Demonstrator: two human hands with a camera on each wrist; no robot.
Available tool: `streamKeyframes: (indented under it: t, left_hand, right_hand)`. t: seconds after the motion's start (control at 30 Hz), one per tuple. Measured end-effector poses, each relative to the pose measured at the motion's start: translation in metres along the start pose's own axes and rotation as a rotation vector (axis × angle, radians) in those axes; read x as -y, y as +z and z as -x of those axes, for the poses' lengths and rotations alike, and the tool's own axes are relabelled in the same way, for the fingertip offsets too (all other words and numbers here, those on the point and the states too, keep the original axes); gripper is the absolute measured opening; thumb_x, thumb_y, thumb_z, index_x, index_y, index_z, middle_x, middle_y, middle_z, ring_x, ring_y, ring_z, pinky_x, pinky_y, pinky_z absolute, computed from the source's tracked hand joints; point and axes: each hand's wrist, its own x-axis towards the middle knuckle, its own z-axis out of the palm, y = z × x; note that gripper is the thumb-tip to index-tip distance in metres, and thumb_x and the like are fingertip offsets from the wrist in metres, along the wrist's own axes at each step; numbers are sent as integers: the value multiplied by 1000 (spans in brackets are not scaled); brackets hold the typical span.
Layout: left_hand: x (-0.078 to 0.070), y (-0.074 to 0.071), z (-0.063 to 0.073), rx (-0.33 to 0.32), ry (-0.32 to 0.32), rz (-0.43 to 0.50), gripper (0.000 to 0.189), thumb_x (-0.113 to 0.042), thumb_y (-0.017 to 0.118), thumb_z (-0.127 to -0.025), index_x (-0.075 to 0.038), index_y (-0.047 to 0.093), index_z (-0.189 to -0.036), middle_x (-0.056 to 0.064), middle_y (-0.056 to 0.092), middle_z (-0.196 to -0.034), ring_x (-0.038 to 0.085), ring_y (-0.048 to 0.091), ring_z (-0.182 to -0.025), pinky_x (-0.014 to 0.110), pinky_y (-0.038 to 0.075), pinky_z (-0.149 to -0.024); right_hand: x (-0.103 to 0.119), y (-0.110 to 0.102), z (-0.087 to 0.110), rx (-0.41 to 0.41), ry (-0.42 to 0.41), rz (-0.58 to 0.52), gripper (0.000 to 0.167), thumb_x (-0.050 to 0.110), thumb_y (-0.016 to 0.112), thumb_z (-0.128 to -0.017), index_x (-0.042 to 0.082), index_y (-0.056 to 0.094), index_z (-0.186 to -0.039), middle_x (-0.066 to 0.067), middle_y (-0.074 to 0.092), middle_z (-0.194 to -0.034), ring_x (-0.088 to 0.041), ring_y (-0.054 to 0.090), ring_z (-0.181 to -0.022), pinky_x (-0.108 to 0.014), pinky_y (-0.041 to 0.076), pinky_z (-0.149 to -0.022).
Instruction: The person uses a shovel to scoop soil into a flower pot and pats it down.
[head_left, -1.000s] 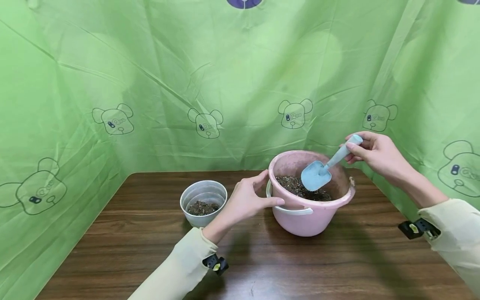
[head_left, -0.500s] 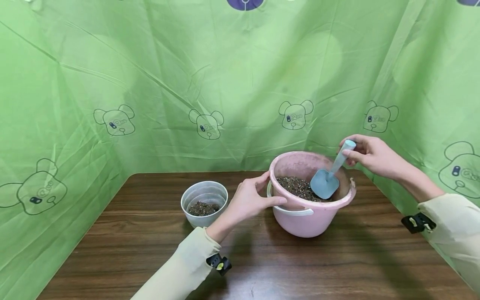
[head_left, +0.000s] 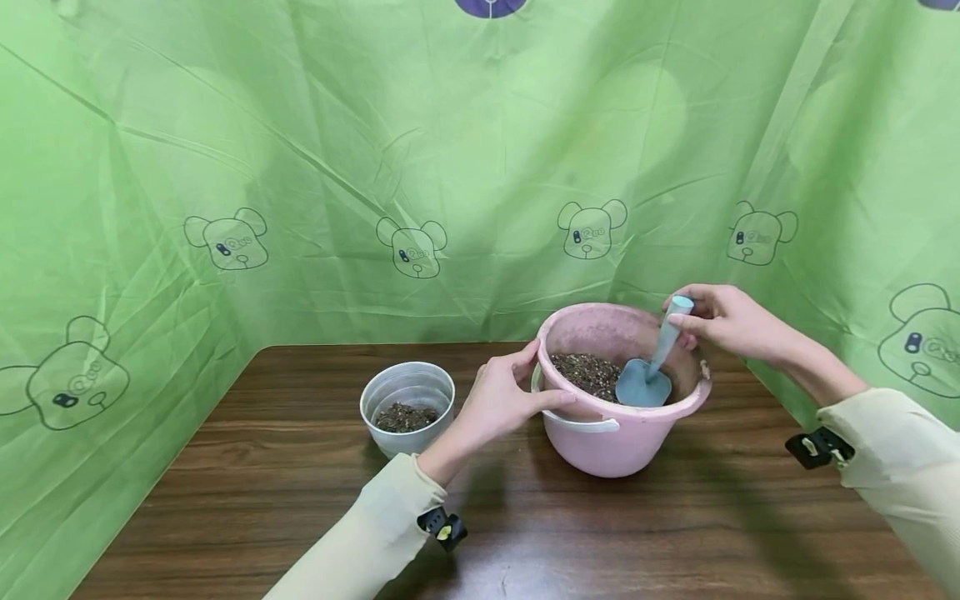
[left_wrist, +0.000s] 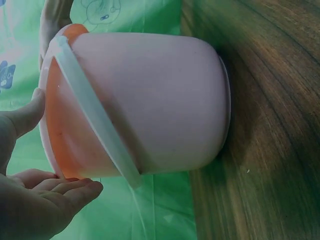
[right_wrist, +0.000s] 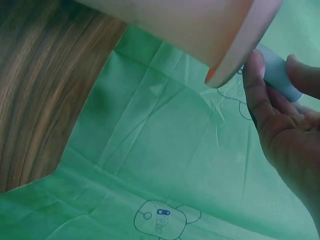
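Note:
A pink bucket (head_left: 609,450) with dark soil (head_left: 583,373) inside stands at centre right. My left hand (head_left: 501,398) touches its left rim, thumb and fairly straight fingers spread apart. The left wrist view shows the thumb and fingertips against the rim, with the pale bail handle (left_wrist: 95,115) hanging across the wall. My right hand (head_left: 735,323) pinches the handle of a light blue trowel (head_left: 642,388), tilted blade-down inside the bucket. The blade's tip seems to meet the soil. In the right wrist view, the trowel handle (right_wrist: 276,75) lies between thumb and fingers.
A pale grey pot (head_left: 408,377) holding a little soil stands to the left, behind my left forearm. The brown wood-grain table (head_left: 277,492) has green printed cloth (head_left: 337,150) hanging behind it and at both sides.
My right hand has lowered and shifted left, tilting the trowel more upright as its blade sinks further into the bucket. My left hand stays at the rim.

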Motion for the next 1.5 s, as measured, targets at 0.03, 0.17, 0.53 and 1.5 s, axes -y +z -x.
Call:
streamKeyframes:
  t: [0.03,0.17,0.53,1.5]
  left_hand:
    - [0,0,0,-6,-1,-5,88,-41,92,-83,-15,51,-157,2,66,-141,14,66,-117,36,53,-100]
    - [-1,-1,0,-22,-6,-5,88,-40,93,-82,-17,52,-156,1,69,-135,18,67,-108,36,54,-95]
    - [-1,-2,0,-36,-13,-36,88,-44,92,-81,-20,52,-156,-3,73,-103,12,56,-81,27,48,-73]
    - [-2,2,0,-33,-12,-78,88,-45,92,-81,-20,53,-156,-9,34,-65,6,33,-59,27,31,-53]
  right_hand:
    - [2,0,0,-2,17,-3,24,3,60,-106,-12,60,-124,-14,69,-86,-20,68,-72,-31,60,-65]
    - [11,6,0,6,79,-18,25,7,60,-107,-11,59,-124,-14,70,-87,-21,69,-73,-32,60,-65]
    - [32,20,-2,-27,198,-22,32,10,59,-108,-15,55,-128,-9,73,-87,-19,69,-70,-32,59,-60]
    - [33,40,4,-117,227,-315,42,10,53,-111,-20,44,-139,-13,72,-100,-16,74,-80,-36,64,-81]
